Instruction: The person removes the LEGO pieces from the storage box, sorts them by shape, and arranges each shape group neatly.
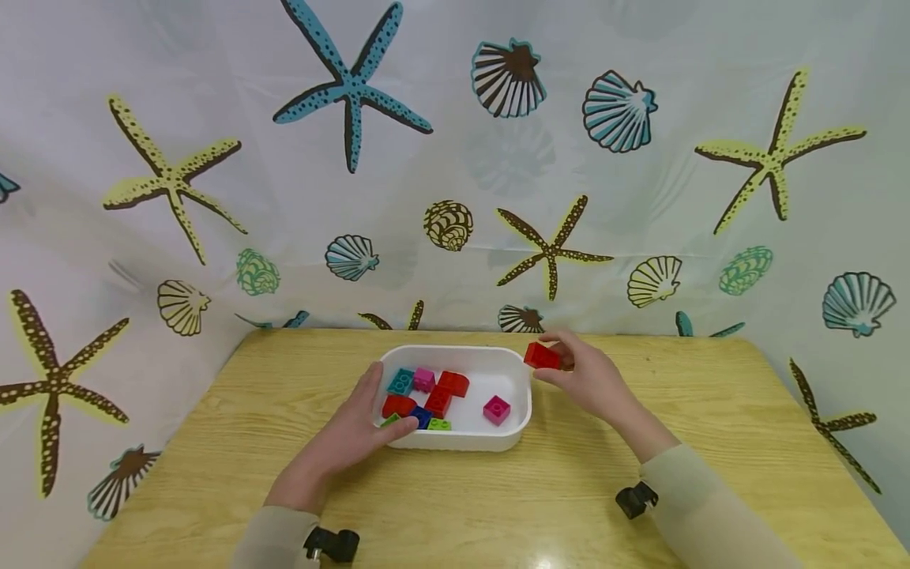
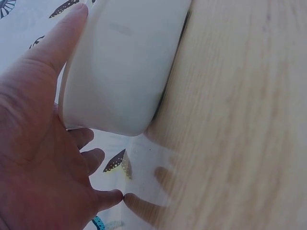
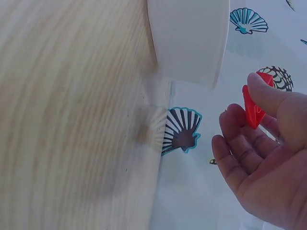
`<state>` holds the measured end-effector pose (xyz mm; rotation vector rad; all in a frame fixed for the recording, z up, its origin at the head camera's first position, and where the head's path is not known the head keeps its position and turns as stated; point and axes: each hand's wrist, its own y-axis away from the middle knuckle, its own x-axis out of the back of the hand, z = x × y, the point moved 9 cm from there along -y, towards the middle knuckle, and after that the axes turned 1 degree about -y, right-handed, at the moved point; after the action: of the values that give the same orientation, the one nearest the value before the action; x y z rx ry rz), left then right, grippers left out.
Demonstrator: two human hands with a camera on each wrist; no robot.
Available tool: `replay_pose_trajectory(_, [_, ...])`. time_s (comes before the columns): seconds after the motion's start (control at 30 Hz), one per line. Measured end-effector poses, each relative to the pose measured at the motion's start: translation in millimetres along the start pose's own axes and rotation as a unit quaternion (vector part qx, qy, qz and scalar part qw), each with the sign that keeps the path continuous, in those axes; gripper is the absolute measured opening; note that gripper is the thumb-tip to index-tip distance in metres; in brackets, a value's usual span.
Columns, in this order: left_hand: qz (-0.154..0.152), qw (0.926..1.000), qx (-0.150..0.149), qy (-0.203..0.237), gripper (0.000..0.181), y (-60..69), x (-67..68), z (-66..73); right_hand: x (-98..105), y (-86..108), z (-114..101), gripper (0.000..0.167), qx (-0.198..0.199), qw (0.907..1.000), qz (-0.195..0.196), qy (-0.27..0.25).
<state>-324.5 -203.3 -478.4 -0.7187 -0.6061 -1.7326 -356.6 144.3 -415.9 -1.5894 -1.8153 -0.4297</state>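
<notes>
My left hand [image 1: 353, 433] holds the left end of a white plastic tub [image 1: 462, 440], thumb over the front rim and fingers along the outside of that end. In the left wrist view the tub's wall [image 2: 124, 62] fills the upper middle. My right hand [image 1: 596, 382] pinches a red toy brick [image 1: 542, 356] between thumb and fingers, just above the tub's right rim. The brick [image 3: 253, 112] shows partly behind the thumb in the right wrist view. Inside the tub lie several bricks, among them a lone magenta brick [image 1: 496, 409] at the right.
Toward the tub's left side sit a teal brick [image 1: 401, 382], a pink brick [image 1: 423, 380], a dark blue brick [image 1: 421, 416] and some red and green ones. The tub stands on a wooden table [image 1: 455, 506]. A shell-and-starfish curtain [image 1: 441, 158] hangs behind.
</notes>
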Motion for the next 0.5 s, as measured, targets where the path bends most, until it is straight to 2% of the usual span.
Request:
replay_pose_trajectory(0.17, [-0.001, 1.0, 0.006, -0.004, 0.126, 0.0, -1.1, -2.5, 4.6, 10.1, 16.2, 0.041, -0.018, 0.9993, -0.006, -0.032])
replay_pose_trajectory(0.33, [0.002, 1.0, 0.006, -0.005, 0.125, 1.0, -0.3, -2.6, 11.5, 19.3, 29.3, 0.044, -0.04, 0.998, -0.001, -0.049])
replay_pose_trajectory(0.5, [0.002, 1.0, 0.003, -0.001, 0.125, -0.3, -1.7, -0.8, 16.9, 25.9, 36.3, 0.045, -0.029, 0.9985, 0.005, -0.046])
